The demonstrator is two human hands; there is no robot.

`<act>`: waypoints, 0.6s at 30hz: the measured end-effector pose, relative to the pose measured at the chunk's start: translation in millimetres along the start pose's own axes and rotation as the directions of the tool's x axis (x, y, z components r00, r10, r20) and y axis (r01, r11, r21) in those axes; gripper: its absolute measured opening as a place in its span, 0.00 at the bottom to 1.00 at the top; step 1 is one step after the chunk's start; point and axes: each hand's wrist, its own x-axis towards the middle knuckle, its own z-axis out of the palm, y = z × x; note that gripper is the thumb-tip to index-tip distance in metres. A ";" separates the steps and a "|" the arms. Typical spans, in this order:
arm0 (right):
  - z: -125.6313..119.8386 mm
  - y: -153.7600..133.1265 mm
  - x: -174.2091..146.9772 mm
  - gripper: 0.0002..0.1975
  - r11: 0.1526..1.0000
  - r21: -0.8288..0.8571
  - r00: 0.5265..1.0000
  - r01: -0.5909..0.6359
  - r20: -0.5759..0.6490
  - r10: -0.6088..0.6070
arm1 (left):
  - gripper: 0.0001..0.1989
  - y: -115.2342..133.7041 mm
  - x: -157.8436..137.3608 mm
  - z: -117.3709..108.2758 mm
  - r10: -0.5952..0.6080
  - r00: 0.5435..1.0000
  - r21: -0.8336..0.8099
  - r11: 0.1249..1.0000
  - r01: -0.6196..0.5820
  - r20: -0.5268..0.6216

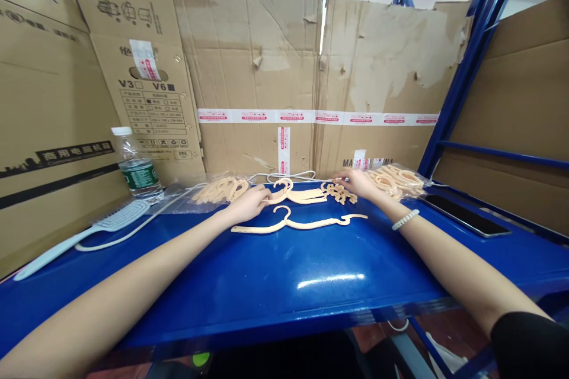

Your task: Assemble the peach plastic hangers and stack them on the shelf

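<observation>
Left hand [249, 202]: loosely curled, fingers bent down onto the left end of a small stack of hangers [302, 194], touching it; whether anything is actually pinched, impossible to tell from this angle. Right hand [358, 182]: flatter, fingers spread and resting on the right end of the same stack, near its notched tips; no firm clasp visible. White beaded bracelet [405, 219] on the right wrist, black sleeve [528, 343] at the lower right corner.

Stack of hangers: at the far middle of the blue bench [275, 284], between the two hands. Just in front of it, apart from both hands, a single hanger [302, 224] lying flat with hook pointing away.

Around: clear bag of hangers [220, 190] left of the left hand, second clear bag of hangers [400, 180] right of the right hand, both near the cardboard wall [267, 71] at the back. White cable [291, 176] running behind the stack. Water bottle [137, 164] upright at far left, pale comb [80, 234] lying flat in front of it. Dark phone [464, 214] face up at right, well apart from the hands. Blue shelf post [471, 59] rising at right. Nothing between the hands and the stack.

Hangers: small, flat, pale peach plastic, with curled hook at top centre, shallow sloping shoulders, small notches near the ends; stacked ones roughly aligned, slightly fanned.
</observation>
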 end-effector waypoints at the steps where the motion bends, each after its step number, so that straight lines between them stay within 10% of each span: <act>1: -2.1 -0.9 0.2 0.13 0.999 0.028 0.996 -0.031 -0.079 0.034 | 0.09 1.1 -0.3 -2.5 -0.001 1.000 -0.001 1.000 0.001 -0.016; 6: -18.1 -17.5 0.7 0.16 0.874 0.460 0.854 -0.159 -0.381 0.355 | 0.09 17.2 -5.2 -20.8 -0.014 0.982 -0.041 0.999 0.006 -0.190; 13: -30.9 -71.9 -37.0 0.22 0.403 0.897 0.931 -0.183 0.026 0.364 | 0.13 48.8 -44.1 -32.5 -0.056 0.949 -0.150 0.989 0.009 -0.309; 18: -19.4 -93.9 -60.7 0.11 0.179 0.929 0.891 -0.323 0.235 0.388 | 0.11 56.5 -67.3 -24.7 -0.105 0.961 -0.255 0.966 0.037 -0.258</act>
